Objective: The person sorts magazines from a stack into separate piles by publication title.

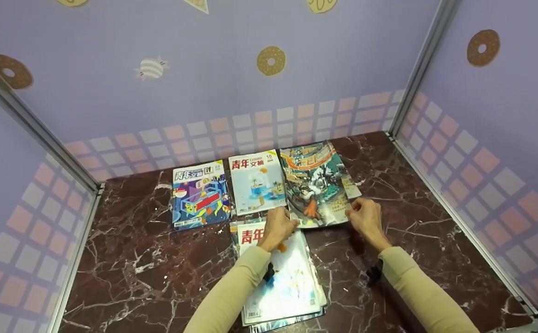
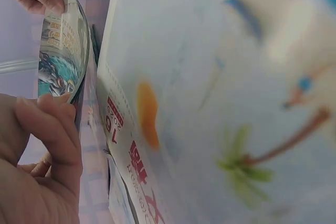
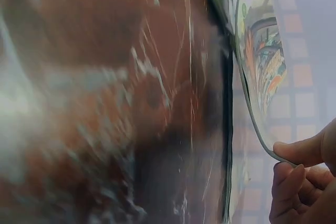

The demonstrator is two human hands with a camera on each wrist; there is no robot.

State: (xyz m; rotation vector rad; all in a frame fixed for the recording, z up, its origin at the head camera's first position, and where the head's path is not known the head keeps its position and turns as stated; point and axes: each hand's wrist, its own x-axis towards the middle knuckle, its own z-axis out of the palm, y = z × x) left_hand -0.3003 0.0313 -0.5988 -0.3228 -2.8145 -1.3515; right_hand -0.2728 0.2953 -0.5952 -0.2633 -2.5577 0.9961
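A magazine with a dark teal cover and orange banner (image 1: pixel 317 182) lies at the right end of a row, its near edge lifted. My left hand (image 1: pixel 277 227) pinches its near left corner, above a stack of magazines (image 1: pixel 282 286). With thumb and fingers, my right hand (image 1: pixel 366 219) grips the near right corner. The right wrist view shows the lifted magazine (image 3: pixel 262 72) bowing between both hands, its edge between the right thumb (image 3: pixel 299 150) and fingers. In the left wrist view, the left hand (image 2: pixel 42 150) is close beside the stack's white top cover (image 2: pixel 173 51).
To the left lie a white-and-blue magazine (image 1: pixel 257 182) and a purple-blue magazine (image 1: pixel 200 194). Another magazine (image 1: pixel 353 187) peeks out under the teal one's right side. Patterned panels (image 1: pixel 231 69) enclose the dark marbled tabletop (image 1: pixel 125 259) at the back and both sides.
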